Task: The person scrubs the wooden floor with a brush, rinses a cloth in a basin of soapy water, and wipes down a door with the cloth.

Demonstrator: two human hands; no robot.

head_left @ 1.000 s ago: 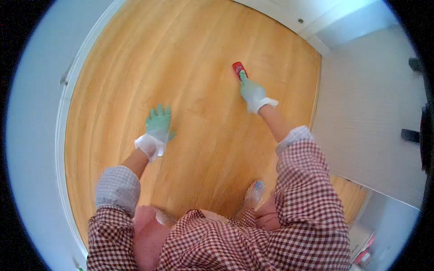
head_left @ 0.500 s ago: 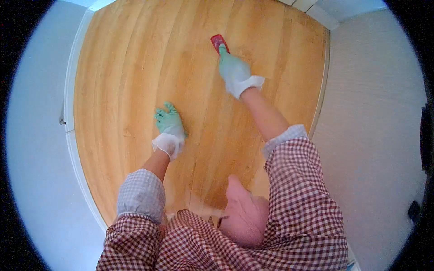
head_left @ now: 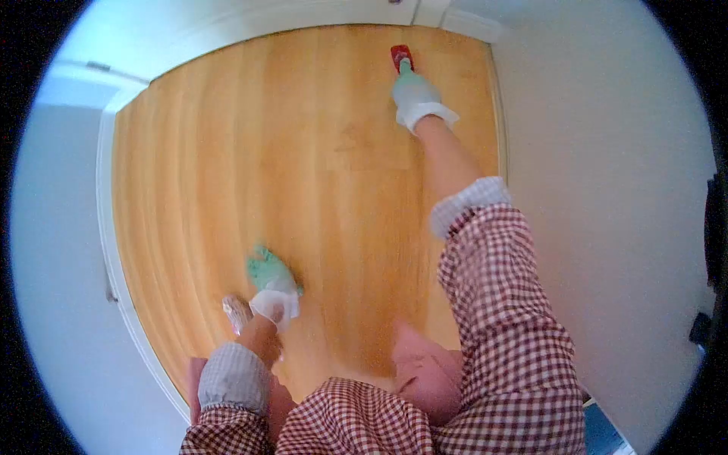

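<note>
My right hand point(head_left: 415, 92), in a green and white glove, reaches far forward over the wooden floor point(head_left: 303, 167). Its fingers hold the near end of a small red brush-like object point(head_left: 402, 58), whose underside is hidden. My left hand point(head_left: 271, 274), gloved the same way, is low and left of the middle, against the floor. Its fingers look somewhat spread and bent, slightly blurred, with nothing visible in them.
A pale wall or door point(head_left: 227, 34) bounds the floor at the far side. White skirting point(head_left: 106, 197) runs along the left, and a pale panel point(head_left: 591, 189) stands at the right. My foot point(head_left: 236, 312) is beside my left wrist.
The view has shifted forward. My right hand has moved with the red object toward the far edge of the floor. My left hand now appears lower, nearer my body, and a foot shows beside it.
</note>
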